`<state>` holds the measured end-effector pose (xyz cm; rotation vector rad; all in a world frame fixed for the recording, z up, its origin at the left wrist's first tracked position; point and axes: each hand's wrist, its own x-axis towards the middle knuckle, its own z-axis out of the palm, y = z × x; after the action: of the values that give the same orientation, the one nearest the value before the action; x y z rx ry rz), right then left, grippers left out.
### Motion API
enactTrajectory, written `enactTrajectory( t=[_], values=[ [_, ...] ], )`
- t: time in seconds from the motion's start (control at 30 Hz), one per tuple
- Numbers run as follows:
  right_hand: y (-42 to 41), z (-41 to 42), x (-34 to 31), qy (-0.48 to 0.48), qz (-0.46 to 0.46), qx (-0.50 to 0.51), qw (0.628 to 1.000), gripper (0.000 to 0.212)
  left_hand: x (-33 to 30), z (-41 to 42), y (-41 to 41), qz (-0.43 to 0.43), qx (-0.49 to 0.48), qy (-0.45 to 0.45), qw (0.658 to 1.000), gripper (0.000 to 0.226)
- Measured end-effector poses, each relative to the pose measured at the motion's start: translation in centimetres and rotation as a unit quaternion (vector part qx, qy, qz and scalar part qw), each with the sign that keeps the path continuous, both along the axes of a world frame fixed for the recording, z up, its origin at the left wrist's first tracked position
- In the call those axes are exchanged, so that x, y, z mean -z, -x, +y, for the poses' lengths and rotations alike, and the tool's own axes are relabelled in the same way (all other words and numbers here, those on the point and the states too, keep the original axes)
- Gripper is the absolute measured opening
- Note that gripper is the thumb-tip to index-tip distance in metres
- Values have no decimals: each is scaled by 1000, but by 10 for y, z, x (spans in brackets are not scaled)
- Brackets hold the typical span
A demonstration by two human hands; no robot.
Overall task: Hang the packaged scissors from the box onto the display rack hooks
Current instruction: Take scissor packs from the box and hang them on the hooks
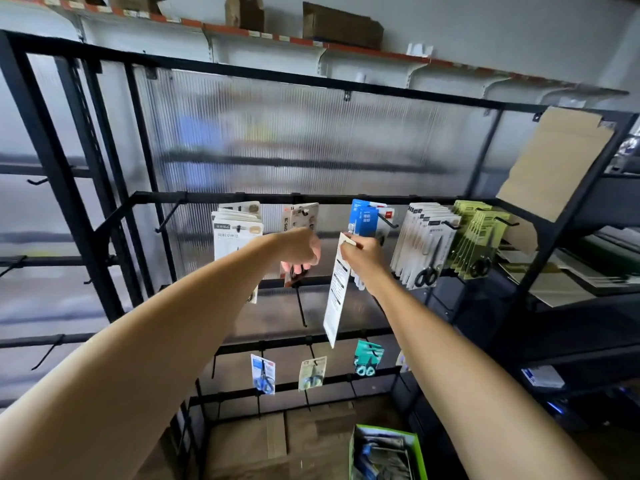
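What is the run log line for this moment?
left hand: grips hanging scissors pack | right hand: pinches white card pack | unhung

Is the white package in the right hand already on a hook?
No. The right hand pinches the white package by its top; it hangs free.

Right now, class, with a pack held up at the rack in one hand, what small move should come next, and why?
Probably slide the pack onto the hook holding the blue packs. The right hand pinches its top just below and left of that hook, and it hangs free, not yet on any hook. The left hand holds a pack already on the next hook over.
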<state>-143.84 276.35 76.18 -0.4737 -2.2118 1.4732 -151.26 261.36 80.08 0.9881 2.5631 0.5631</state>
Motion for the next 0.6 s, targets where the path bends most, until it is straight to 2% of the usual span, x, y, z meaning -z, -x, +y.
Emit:
enactTrajectory(
  t=[0.07,0.13,0.27,0.37,0.5,0.53,0.6],
  values=[
    [3,3,-5,35,11,16,999,37,-2,4,0,1,8,11,1000,21],
    [4,4,-9,59,19,28,998,41,-2,6,0,3,12,16,1000,18],
    [6,5,-12,5,-21,75,997,19,0,7,-3,-12,23,11,1000,8],
    [6,4,-16,-22,-73,111,991,12,3,3,-7,-35,38,10,999,25],
    [6,-6,-25,-5,-115,112,987,22,9,1,-20,-40,30,24,998,56],
    [7,-9,-27,-9,-123,110,986,26,12,2,-23,-33,21,25,999,57],
    [10,-16,-31,-24,-133,109,985,34,17,2,-27,4,-3,20,1000,42]
  ],
)
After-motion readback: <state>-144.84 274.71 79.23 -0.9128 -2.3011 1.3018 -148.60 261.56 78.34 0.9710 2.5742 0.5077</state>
